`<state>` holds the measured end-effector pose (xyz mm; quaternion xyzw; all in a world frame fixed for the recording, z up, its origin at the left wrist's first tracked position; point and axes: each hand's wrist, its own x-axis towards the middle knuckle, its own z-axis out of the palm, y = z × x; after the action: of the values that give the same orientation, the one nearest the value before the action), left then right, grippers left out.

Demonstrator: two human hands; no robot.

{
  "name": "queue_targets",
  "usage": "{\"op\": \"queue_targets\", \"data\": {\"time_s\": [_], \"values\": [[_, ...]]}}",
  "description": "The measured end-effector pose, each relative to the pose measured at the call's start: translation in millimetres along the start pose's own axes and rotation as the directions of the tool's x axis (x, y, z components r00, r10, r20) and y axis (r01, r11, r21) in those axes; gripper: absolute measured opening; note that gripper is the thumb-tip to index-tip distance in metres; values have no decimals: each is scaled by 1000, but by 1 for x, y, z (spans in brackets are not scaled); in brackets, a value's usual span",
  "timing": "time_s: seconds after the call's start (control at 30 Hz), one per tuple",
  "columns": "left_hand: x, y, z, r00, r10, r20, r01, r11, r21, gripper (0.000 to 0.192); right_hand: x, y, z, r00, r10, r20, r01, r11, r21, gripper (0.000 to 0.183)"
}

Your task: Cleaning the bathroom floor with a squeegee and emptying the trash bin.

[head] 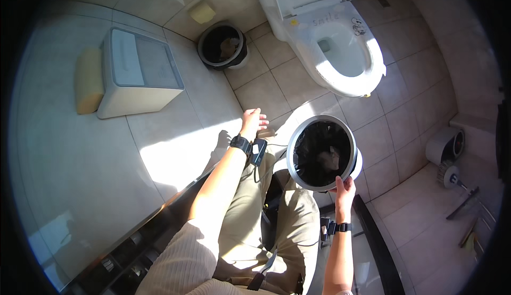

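A round trash bin (292, 151) with a grey rim stands before me, lined with a black bag (313, 139). Some crumpled, pale waste (329, 159) lies in the bag. At the bin's near right edge, my right hand (344, 187) grips the rim, thumb on top. My left hand (254, 121) is held out left of the bin, apart from it, with its fingers spread a little and nothing in them. Both wrists carry black straps with small devices, and a cable runs near the left one.
A toilet (347, 79) with raised lid stands ahead. A second lined bin (201, 51) sits by the wall at the upper left. A white box (139, 101) with a clear-fronted lid is on the left wall. Brushes and a squeegee (463, 203) are at the right.
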<state>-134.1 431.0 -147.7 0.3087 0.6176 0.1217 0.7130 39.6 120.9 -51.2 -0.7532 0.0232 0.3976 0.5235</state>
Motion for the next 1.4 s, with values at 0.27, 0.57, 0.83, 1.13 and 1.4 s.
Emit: {"op": "queue_targets", "data": {"time_s": [0.27,0.57,0.83,1.13,1.4], "values": [[252,21,-33,955,-27,-296,6,997,-71,54,64,52,35,996,77,-43,-81,992,-96,11],[351,48,-99,930,26,-366,-82,987,-137,62,95,72,67,996,81,-21,-84,981,-176,19],[345,20,-82,974,99,-202,-164,928,-335,44,100,51,81,988,151,14,-148,983,-108,7],[215,-97,10,995,-63,83,66,997,-31,37,75,3,53,994,103,29,-102,993,-52,14],[148,-133,14,941,-338,23,312,890,334,62,77,-24,100,996,83,15,-81,990,-113,15]]}}
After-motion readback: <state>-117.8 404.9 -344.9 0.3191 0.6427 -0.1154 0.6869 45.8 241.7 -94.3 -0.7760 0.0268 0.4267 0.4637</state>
